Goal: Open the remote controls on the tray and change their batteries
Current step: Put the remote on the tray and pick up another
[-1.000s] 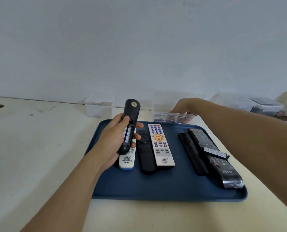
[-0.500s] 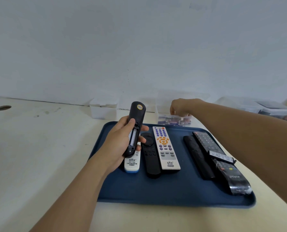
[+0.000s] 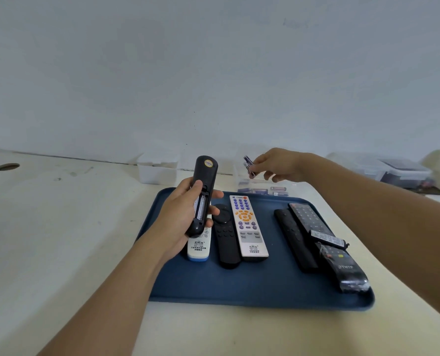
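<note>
Here, on a pale counter point(image 3: 59, 240), a blue tray point(image 3: 239, 283) carries a row of remote controls, laid flat side by side so each can be taken in turn: a small white one point(image 3: 199, 246), a slim black one point(image 3: 225, 237), a white one with coloured buttons point(image 3: 248, 224), and a cluster of black ones point(image 3: 316, 240) at the right. Beyond the tray's far edge stands a clear box of batteries point(image 3: 262, 190), apparently the fresh supply. The person's left hand point(image 3: 185, 214) holds a black remote point(image 3: 202, 196) above the tray's left end, fingers clamped around its body, its back turned upward and the battery bay uncovered, seemingly to receive new cells. The right hand point(image 3: 275, 165) hovers over the box, fingers pinched together on two small batteries point(image 3: 248, 165). These lie well apart from the open bay, to its right and farther back, not yet fitted.
</note>
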The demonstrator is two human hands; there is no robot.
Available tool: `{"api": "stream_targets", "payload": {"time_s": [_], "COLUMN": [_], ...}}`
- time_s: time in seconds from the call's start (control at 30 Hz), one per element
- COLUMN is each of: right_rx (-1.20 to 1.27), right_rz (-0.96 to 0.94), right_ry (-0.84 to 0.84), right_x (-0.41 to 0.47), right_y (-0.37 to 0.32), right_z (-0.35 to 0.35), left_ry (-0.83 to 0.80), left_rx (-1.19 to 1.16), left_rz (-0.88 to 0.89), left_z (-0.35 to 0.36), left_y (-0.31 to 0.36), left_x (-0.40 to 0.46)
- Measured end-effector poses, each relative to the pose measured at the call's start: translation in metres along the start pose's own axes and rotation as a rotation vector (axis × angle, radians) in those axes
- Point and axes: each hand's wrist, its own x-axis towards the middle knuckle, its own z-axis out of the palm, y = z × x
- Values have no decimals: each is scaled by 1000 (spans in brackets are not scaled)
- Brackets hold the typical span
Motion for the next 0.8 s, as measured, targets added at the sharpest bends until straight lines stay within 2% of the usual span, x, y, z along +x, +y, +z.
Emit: {"api": "stream_targets", "payload": {"time_s": [0.1,0.23,0.33,0.47,0.6,0.8], "right_rx": [4,-10,183,554,856,973], "right_rz": [-78,-103,-190,-265,-180,-102], "right_ry": [76,39,92,32,111,136], "right_x": [-12,-42,-79,-137,-168,-179], "right_y": [2,-6,-19,-23,-14,1], "right_z": [-1,-1,8,54,96,100], "left_ry": [-4,7,7,-69,-77,-88], "left_rx": [-33,-93,-134,-159,-10,48], "left_rz": [-5,-14,-37,-26,44,93], "left_z": [6,12,18,33,47,60], "left_y": [0,2,2,-6,-20,-28], "left_x": [-5,-7,-8,-16,-27,-40]}}
